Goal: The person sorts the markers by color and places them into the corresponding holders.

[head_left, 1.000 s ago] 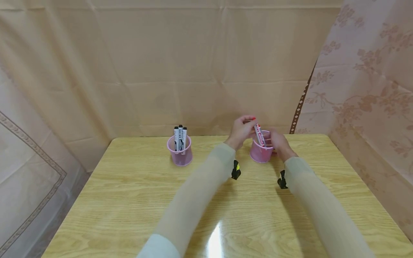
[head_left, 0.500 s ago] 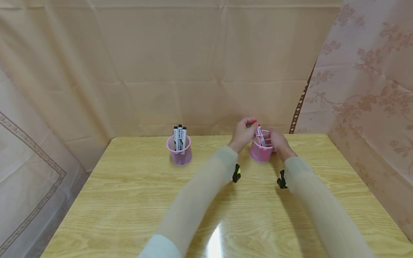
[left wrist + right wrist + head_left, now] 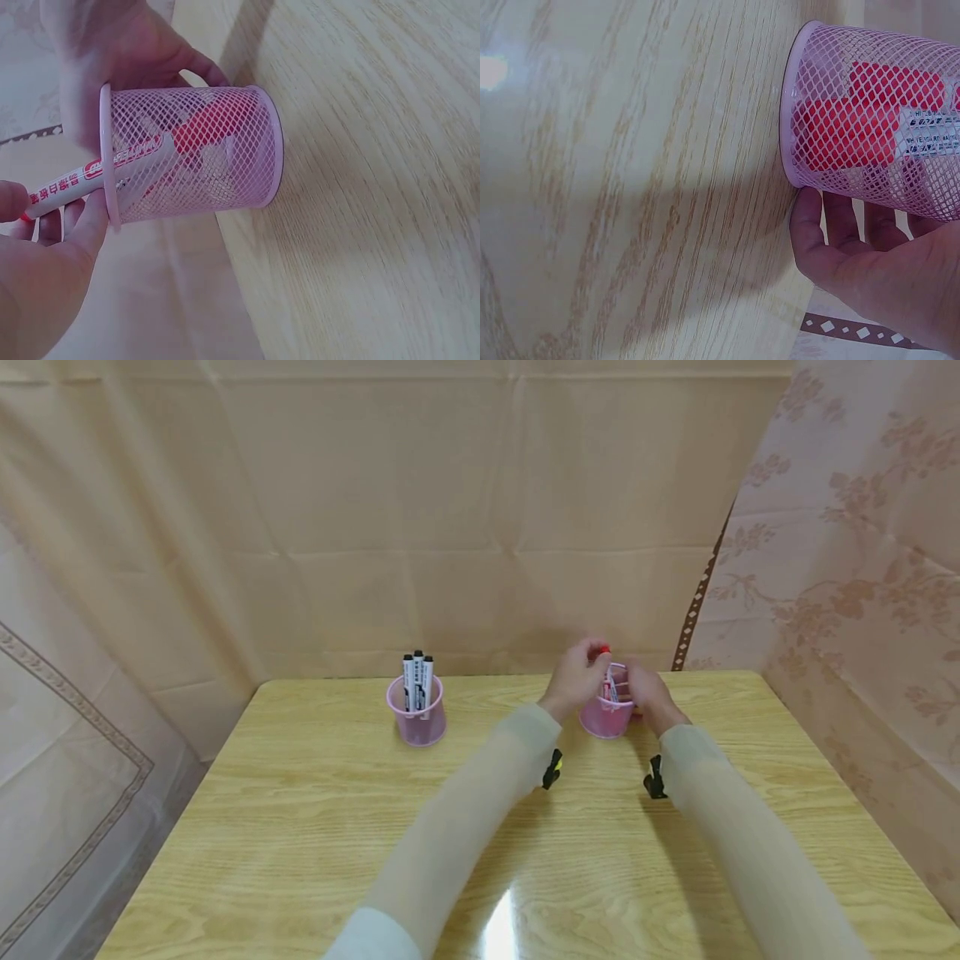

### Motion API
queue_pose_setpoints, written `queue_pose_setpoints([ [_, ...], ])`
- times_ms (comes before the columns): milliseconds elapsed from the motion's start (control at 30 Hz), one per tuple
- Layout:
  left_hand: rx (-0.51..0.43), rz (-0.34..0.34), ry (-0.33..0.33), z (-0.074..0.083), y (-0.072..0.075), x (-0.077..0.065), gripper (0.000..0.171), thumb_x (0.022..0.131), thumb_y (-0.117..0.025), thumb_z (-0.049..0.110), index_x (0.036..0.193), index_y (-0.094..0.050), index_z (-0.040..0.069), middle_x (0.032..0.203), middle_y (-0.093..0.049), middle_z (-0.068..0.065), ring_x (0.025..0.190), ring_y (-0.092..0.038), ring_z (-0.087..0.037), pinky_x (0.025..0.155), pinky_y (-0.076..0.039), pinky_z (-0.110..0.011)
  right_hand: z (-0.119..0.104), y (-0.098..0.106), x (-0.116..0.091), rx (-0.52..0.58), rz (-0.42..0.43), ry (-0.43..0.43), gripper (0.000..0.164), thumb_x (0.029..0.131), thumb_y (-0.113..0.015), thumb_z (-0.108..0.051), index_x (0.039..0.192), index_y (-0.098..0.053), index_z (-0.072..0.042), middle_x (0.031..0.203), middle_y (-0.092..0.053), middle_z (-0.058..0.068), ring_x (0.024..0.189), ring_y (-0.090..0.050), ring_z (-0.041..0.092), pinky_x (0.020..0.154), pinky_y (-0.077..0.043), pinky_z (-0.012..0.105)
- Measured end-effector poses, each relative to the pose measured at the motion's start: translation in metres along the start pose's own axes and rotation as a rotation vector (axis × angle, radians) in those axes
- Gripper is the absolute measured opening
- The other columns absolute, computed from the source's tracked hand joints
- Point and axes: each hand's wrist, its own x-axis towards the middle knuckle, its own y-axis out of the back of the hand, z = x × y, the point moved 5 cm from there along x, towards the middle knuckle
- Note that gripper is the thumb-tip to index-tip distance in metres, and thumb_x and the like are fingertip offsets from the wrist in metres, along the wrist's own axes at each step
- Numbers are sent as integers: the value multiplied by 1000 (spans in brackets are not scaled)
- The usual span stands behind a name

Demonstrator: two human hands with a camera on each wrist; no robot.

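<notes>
A pink mesh pen cup [image 3: 606,720] stands upright near the table's back edge, right of centre. My left hand [image 3: 576,678] pinches a whiteboard marker [image 3: 67,185] by its upper end, and the marker's red-capped lower end is inside the cup. Around the cup's right side, my right hand [image 3: 649,689] holds it with curled fingers [image 3: 810,232] low against the mesh. Through the mesh in the right wrist view, red caps [image 3: 847,133] of markers show near the cup's bottom. My left hand hides part of the markers in the head view.
To the left stands a second pink mesh cup [image 3: 422,731] with several black-capped markers [image 3: 417,681] upright in it. Both cups are on a wood-grain table [image 3: 300,827]. A beige cloth [image 3: 375,527] hangs close behind the table's back edge.
My left hand has moved right and down toward the cup, lowering the marker deeper into it. The right hand and both cups have stayed in place.
</notes>
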Motion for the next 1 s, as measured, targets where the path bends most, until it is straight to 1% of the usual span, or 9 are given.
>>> queue_pose_setpoints([
  [67,35,-21,-22,0,-3,0,30,105,-54,13,133,-60,2,125,-65,-9,117,-60,-17,100,-47,-22,0,0,0,16,7,-7,74,106,-14,-52,150,-40,2,150,-42,23,132,-43,37,107,-42,51],
  [167,63,-39,-37,0,-5,0,30,105,-55,13,132,-59,3,124,-65,-8,115,-60,-16,98,-47,-21,0,-1,-1,45,23,-3,72,107,-16,-50,149,-39,3,150,-41,23,131,-44,36,106,-43,50],
  [267,69,-54,-45,2,-6,0,29,105,-55,13,131,-59,3,122,-65,-8,111,-61,-16,96,-48,-21,0,-1,-1,67,36,7,69,107,-18,-48,147,-41,3,147,-43,23,126,-47,34,101,-46,48],
  [400,57,-70,-49,3,-8,-2,28,104,-56,11,129,-60,1,117,-65,-10,106,-61,-16,93,-48,-21,0,-1,-1,77,46,12,63,107,-21,-47,139,-47,1,142,-47,22,118,-50,31,94,-48,45],
  [500,65,-64,-42,3,-8,-2,27,103,-57,12,128,-60,1,116,-65,-9,105,-61,-15,93,-48,-20,0,-1,-1,80,49,11,63,107,-21,-47,138,-47,1,141,-47,22,116,-51,30,94,-48,45],
  [700,114,-31,-30,5,-8,-5,26,103,-57,11,127,-62,2,118,-65,-9,107,-61,-17,94,-49,-22,0,-2,-1,75,44,7,68,107,-19,-48,147,-41,3,145,-44,24,122,-49,33,98,-47,48],
  [867,116,-25,-46,7,-10,-6,24,102,-57,9,123,-63,1,113,-67,-9,103,-62,-16,90,-49,-20,0,-1,0,67,55,9,70,106,-21,-51,148,-41,1,143,-45,23,121,-49,32,97,-47,48],
  [1000,119,-25,-37,7,-12,-6,24,102,-57,10,123,-64,1,112,-67,-8,101,-61,-15,89,-49,-19,0,-2,-1,64,59,12,69,106,-21,-51,148,-40,1,142,-45,23,120,-49,32,97,-47,48],
])
